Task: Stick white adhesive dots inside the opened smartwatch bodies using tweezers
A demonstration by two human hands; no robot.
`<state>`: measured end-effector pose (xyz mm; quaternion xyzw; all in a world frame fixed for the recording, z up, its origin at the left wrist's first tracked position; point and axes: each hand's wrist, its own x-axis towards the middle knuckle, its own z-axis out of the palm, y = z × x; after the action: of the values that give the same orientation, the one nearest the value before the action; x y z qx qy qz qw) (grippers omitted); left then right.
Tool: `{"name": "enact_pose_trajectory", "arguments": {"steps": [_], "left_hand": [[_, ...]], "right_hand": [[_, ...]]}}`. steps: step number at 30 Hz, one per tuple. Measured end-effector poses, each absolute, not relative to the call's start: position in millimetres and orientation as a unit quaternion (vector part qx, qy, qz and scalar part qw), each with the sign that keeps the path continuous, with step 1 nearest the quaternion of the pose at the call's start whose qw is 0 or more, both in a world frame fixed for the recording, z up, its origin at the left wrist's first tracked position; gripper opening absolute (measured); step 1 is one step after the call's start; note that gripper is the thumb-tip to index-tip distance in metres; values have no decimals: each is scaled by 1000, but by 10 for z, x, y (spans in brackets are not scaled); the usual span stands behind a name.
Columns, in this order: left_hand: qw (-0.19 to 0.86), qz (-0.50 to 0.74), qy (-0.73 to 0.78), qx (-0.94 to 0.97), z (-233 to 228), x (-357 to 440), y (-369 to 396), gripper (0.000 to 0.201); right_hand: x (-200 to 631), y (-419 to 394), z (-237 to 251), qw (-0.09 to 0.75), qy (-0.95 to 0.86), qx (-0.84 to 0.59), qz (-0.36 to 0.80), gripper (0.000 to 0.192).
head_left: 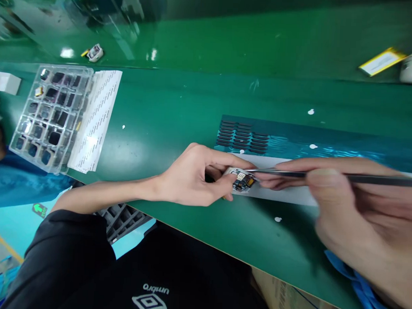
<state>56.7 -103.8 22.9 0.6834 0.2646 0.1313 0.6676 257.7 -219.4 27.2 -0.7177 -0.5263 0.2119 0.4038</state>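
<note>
Head view looks down on a green surface (180,126), and near the middle of the frame the left hand (192,174) pinches a small electronic module (241,179), thumb below and fingers (232,163) above, closed on its left edge so that the board face with its tiny components stays exposed. The module sits just over a white strip (275,193) lying on the surface, with a teal sheet of dark pads (242,137) just beyond it. From the right of the frame the right hand (352,209) comes in large and blurred, its fingers clamped on slim metal tweezers (327,176) whose tip reaches to the module's upper edge; whether the tip touches it cannot be told. The module looks very light and rigid, and probably fragile: bare parts and what seems a small connector on its face would not take pressure well, so the edges of its pale housing are the sensible place to hold, as the left hand does now. So small and smooth a piece could easily slip or flip out of a loose pinch. In the upper left of the frame lie a clear compartment tray (50,117) of similar small parts and a stack of white printed strips (97,119); a yellow-edged card (381,61) lies at upper right.
</note>
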Motion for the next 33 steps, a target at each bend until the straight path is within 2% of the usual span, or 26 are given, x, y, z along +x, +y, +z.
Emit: {"name": "enact_pose_trajectory", "arguments": {"steps": [3, 6, 11, 14, 22, 30, 33], "left_hand": [[644, 173, 255, 700, 293, 558, -1008, 31], [600, 230, 229, 732, 282, 571, -938, 24], [362, 281, 153, 875, 35, 620, -739, 22], [292, 237, 115, 919, -62, 643, -668, 29], [266, 145, 107, 947, -64, 694, -641, 38], [337, 129, 97, 928, -27, 748, -511, 33], [350, 129, 93, 923, -10, 745, -480, 34]], "right_hand": [[2652, -2141, 394, 378, -524, -743, 175, 36], [2735, -2028, 385, 360, -533, -755, 130, 35], [2861, -1862, 138, 392, -554, -723, 131, 32], [2908, -1830, 54, 393, -583, -700, 121, 32], [2913, -1822, 44, 385, -637, -666, 50, 24], [2891, -1772, 14, 373, -721, -581, -65, 11], [2873, -1784, -25, 373, -730, -566, -90, 11]]}}
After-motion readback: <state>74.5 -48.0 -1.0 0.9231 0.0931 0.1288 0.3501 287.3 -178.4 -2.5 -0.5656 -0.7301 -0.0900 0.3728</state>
